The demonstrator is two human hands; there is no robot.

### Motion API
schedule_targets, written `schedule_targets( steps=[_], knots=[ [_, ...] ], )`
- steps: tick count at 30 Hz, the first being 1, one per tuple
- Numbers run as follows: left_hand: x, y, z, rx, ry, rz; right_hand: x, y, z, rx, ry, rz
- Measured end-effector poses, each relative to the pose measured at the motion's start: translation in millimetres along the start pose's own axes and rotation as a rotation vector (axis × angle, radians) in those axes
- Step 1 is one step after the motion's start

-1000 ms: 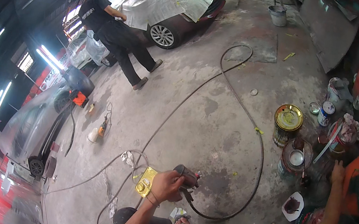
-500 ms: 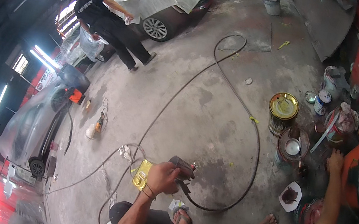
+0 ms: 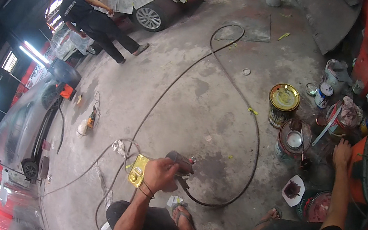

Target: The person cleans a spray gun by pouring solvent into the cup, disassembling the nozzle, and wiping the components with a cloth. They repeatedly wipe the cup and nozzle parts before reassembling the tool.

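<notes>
My left hand (image 3: 160,175) is closed round a spray gun (image 3: 182,164) with a dark cup, held low over the concrete floor. A dark air hose (image 3: 213,205) runs from the gun's handle. Just left of that wrist is a yellow rectangular can (image 3: 137,170), partly behind the hand. My right hand (image 3: 342,153) reaches out at the right, beside an orange container (image 3: 357,167). Its fingers look stretched forward, with nothing visible in them. Nearest to it are a paint-stained bucket (image 3: 336,128) with a crumpled rag (image 3: 352,112) and a pale flat stick (image 3: 327,125).
A gold-rimmed can (image 3: 285,98), a stained can bearing a small cup (image 3: 294,139), a white tray with dark paint (image 3: 294,190) and a reddish paint bucket (image 3: 321,208) stand at right. The hose loops across the floor. A person (image 3: 95,21) stands by a covered car (image 3: 148,19).
The view has shifted, so most things sit further left and higher. My left hand still grips the spray gun. My right hand stays beside the orange container. The other person's legs are further apart.
</notes>
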State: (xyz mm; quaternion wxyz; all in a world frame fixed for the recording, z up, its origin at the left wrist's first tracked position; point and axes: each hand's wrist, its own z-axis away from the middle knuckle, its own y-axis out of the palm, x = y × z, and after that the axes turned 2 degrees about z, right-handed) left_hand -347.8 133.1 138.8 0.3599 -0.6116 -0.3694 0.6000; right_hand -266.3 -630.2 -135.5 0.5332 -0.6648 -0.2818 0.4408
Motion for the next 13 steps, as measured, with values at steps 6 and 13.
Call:
schedule_targets(
  steps=[6, 13],
  knots=[
    [-19.4, -22.4, 18.5, 0.011, 0.027, 0.040, 32.4, -148.2, -10.1, -0.065, -0.116, -0.190],
    [-75.5, -56.6, 22.9, -0.109, 0.120, -0.010, 167.6, -371.0, 184.3, 0.450, -0.872, -0.692]
  ],
)
